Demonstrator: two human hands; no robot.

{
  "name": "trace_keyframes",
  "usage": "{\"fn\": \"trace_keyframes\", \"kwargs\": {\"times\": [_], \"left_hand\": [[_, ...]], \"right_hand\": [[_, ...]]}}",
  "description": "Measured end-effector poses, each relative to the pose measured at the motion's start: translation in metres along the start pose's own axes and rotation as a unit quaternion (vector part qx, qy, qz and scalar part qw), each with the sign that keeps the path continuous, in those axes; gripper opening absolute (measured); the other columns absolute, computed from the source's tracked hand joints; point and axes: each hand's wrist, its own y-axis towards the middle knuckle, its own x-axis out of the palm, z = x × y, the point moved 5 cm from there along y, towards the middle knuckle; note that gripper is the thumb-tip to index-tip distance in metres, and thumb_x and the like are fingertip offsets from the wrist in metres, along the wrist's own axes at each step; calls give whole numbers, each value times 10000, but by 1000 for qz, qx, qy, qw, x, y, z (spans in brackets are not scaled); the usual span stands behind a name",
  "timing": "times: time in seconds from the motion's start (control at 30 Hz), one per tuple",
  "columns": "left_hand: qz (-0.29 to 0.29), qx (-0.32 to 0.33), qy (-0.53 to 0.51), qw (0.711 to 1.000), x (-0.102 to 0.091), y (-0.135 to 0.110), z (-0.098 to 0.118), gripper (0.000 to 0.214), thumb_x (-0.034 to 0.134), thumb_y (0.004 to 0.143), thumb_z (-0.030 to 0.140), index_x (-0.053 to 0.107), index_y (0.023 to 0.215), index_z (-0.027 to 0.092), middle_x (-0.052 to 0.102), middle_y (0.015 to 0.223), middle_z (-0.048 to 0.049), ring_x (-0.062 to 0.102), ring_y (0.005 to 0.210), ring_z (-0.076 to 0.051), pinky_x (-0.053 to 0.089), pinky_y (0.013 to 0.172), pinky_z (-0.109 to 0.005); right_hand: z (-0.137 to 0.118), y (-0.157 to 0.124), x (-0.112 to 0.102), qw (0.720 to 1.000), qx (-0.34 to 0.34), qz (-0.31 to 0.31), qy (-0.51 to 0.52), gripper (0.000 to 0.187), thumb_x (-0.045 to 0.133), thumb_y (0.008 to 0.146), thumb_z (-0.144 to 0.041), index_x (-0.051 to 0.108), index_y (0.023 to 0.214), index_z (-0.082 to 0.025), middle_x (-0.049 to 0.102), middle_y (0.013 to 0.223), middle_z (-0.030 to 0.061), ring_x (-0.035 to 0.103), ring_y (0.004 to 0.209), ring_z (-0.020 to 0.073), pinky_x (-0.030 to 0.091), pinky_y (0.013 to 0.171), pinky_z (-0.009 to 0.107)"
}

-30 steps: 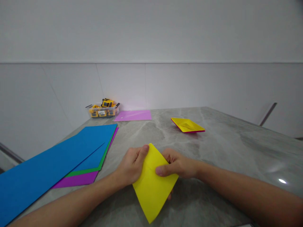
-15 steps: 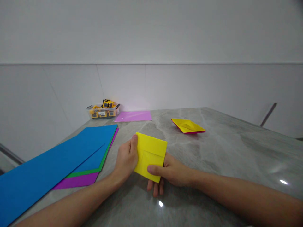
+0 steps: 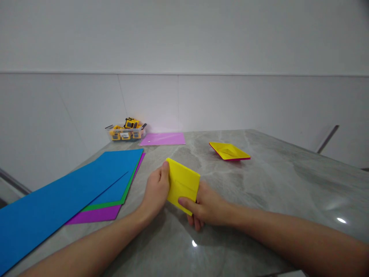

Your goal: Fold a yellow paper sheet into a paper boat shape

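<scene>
A folded yellow paper [image 3: 183,181] is held tilted above the table, with crease lines across its face. My left hand [image 3: 156,189] grips its left edge, thumb near the top corner. At the lower right, my right hand [image 3: 209,204] pinches the same paper, thumb on the front and the other fingers behind it. The paper's back is hidden. Beyond my right hand lies a folded paper boat [image 3: 228,151], yellow inside and red along its underside.
Blue sheets [image 3: 72,188] lie on the left, over a green sheet [image 3: 123,200] and a purple sheet [image 3: 95,216]. A pink sheet [image 3: 163,139] and a clear bin [image 3: 127,133] of yellow toy vehicles stand by the wall. The table [image 3: 276,184] is grey marbled stone.
The yellow paper has turned, so its face looks narrower and its right side has swung inward. My right hand moved slightly with it, and both hands still hold it.
</scene>
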Motion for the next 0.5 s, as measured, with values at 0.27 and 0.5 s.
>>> {"fn": "trace_keyframes", "kwargs": {"times": [0.27,0.5], "left_hand": [[56,-81,-139,985,-4,-8,6,521,502,763,680,414,583,199,460,496,38,424,398,-97,324,375,-198],[29,-44,-63,997,-4,-8,11,498,487,796,644,463,603,185,456,500,35,429,416,-102,321,386,-198]], "right_hand": [[-26,-5,12,963,-206,1,-175,157,485,844,-259,595,889,-156,652,731,34,618,672,163,497,655,264],[-17,-3,17,986,-118,-42,-106,215,396,871,-200,533,708,-171,539,562,-24,490,458,92,426,488,200]]}}
